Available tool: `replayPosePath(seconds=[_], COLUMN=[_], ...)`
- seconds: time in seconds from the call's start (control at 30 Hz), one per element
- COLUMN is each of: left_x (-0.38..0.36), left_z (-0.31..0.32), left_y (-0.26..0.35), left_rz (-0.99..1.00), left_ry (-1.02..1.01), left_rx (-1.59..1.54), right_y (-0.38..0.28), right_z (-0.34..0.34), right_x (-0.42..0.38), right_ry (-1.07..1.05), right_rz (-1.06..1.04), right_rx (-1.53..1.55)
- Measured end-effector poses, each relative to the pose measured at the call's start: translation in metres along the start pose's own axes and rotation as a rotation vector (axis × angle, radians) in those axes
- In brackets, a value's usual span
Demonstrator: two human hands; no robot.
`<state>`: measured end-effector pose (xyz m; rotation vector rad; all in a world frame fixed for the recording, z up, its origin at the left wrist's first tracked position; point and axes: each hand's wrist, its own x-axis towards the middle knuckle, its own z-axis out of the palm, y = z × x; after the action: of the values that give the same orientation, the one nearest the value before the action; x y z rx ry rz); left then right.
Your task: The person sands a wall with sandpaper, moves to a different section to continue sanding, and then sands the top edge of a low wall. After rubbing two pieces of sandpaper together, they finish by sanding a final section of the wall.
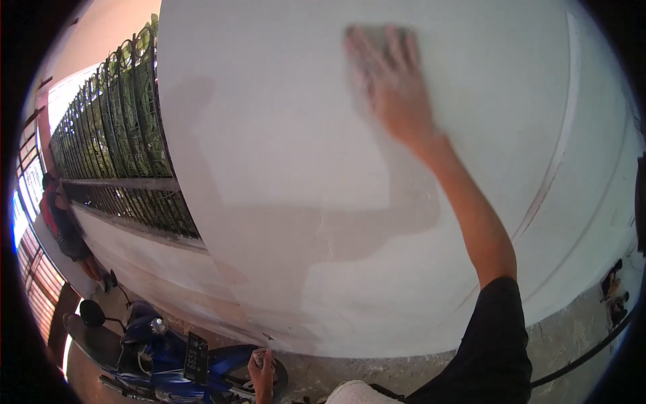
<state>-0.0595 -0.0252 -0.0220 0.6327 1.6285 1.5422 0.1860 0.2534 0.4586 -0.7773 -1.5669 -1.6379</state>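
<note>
High on the white wall (282, 148), my right hand (393, 81) is pressed with its fingers spread over a dark, flat piece whose edges show around the fingertips. Motion blurs the hand, and what the piece is cannot be made out. My left hand (262, 367) is low at the bottom of the view, in front of the motorcycle's wheel, its fingers curled round a small greyish object too small to name. Shadows of my arm and body fall across the wall.
A blue motorcycle (151, 357) stands at lower left. Beyond it, a person (64, 225) is by a black metal fence (121, 128) with greenery behind. A raised strip (562, 128) runs down the wall at right. A dark cable (579, 360) crosses the lower right.
</note>
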Motion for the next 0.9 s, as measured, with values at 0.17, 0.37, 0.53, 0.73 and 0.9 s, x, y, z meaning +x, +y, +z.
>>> replayPosePath(seconds=[0.17,0.37,0.53,0.73,0.9], left_x=[0.021,0.023,0.026,0.007,-0.004], left_z=[-0.009,-0.010,-0.014,-0.021,-0.041], left_y=[-0.021,-0.008,-0.016,-0.001,-0.001], left_rz=[0.101,0.082,0.068,0.140,0.096], left_ry=[-0.056,0.017,0.019,-0.024,0.043], left_rx=[-0.077,-0.092,-0.028,-0.037,-0.042], right_y=[-0.035,0.026,-0.074,-0.056,-0.070], right_z=[-0.003,0.004,-0.002,0.003,0.016], right_x=[-0.060,0.014,-0.036,-0.023,0.026], right_ry=[-0.089,0.056,-0.020,-0.055,0.135], right_rz=[-0.354,-0.029,-0.092,-0.415,0.053], right_rx=[0.421,0.162,0.200,0.290,0.272])
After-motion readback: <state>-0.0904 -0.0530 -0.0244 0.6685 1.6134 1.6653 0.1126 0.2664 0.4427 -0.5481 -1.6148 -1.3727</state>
